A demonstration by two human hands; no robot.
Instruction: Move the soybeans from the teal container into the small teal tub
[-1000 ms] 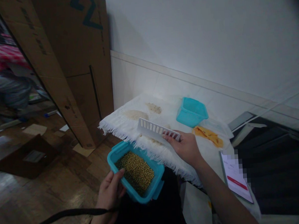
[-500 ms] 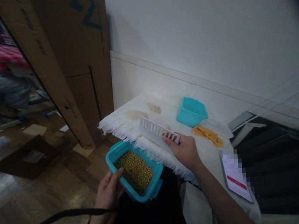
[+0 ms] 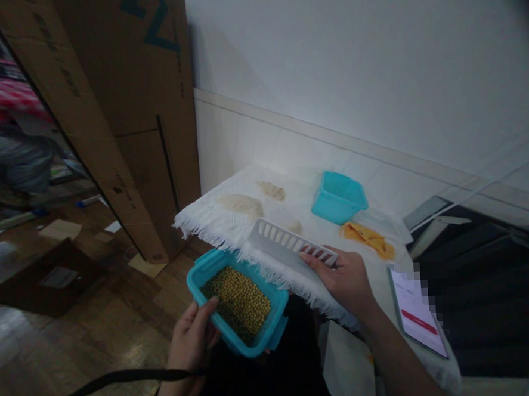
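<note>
My left hand [image 3: 192, 340] grips the near-left rim of a teal plastic container [image 3: 277, 300], thumb over the edge. Yellow beans like soybeans [image 3: 246, 297] fill it, with smaller green ones along the sides. It is held just below the fringed edge of a white cloth [image 3: 286, 188]. My right hand [image 3: 343, 277] is closed round one end of a white slotted plastic plate [image 3: 279, 248]. The plate lies tilted low over the cloth's front edge; whether it touches the cloth I cannot tell. Behind it are a pale grainy patch [image 3: 242, 206] and a smaller speckled patch [image 3: 272, 191].
A second teal container [image 3: 337, 208] stands on the table by the wall. Beside it lie an orange cloth [image 3: 370, 239] and a clear lid [image 3: 382, 223]. A phone [image 3: 417, 314] rests at the right edge. A tall cardboard box [image 3: 151, 109] stands at the left.
My right hand has moved right and toward me with the slotted plate, which has tipped flatter. My left hand and the bean container have stayed in place.
</note>
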